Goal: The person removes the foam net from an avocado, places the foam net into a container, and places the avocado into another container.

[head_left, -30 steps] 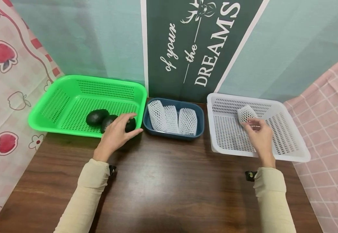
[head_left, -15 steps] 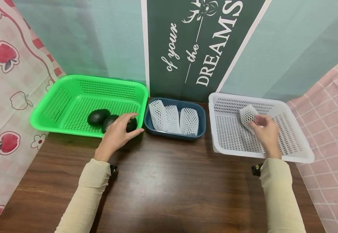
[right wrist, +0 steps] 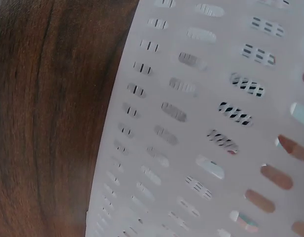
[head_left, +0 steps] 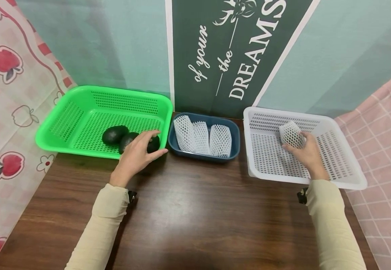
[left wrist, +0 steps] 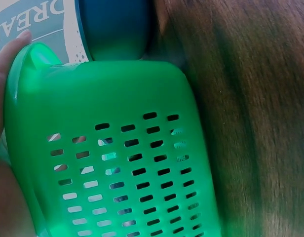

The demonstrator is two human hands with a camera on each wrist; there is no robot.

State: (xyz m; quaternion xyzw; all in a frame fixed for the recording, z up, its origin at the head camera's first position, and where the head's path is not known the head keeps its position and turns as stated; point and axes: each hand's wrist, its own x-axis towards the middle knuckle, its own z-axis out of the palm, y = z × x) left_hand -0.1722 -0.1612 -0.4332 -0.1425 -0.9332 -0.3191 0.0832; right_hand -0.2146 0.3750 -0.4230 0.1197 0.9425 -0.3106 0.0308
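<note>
In the head view, my left hand (head_left: 135, 155) hangs over the near right corner of the green basket (head_left: 80, 153), thumb and forefinger spread apart. Beneath and beside it lie dark avocados (head_left: 115, 135), partly covered by the hand. My right hand (head_left: 308, 152) reaches into the white basket (head_left: 259, 173), its thumb and fingers around a plump white foam net sleeve (head_left: 291, 133). Something dark shows faintly through that mesh. In the right wrist view, the basket wall (right wrist: 157, 113) hides most of the hand.
Between the baskets stands a dark blue tray (head_left: 203, 156) with three white foam net sleeves (head_left: 220, 140). The wooden table (head_left: 195, 217) stretches in front. A printed cloth (head_left: 222, 56) hangs behind, with patterned cloths at both sides.
My right hand has shifted right and its fingers have spread from a pinch at the sleeve's end to around its body. The left hand has stayed put; the view has drifted slightly.
</note>
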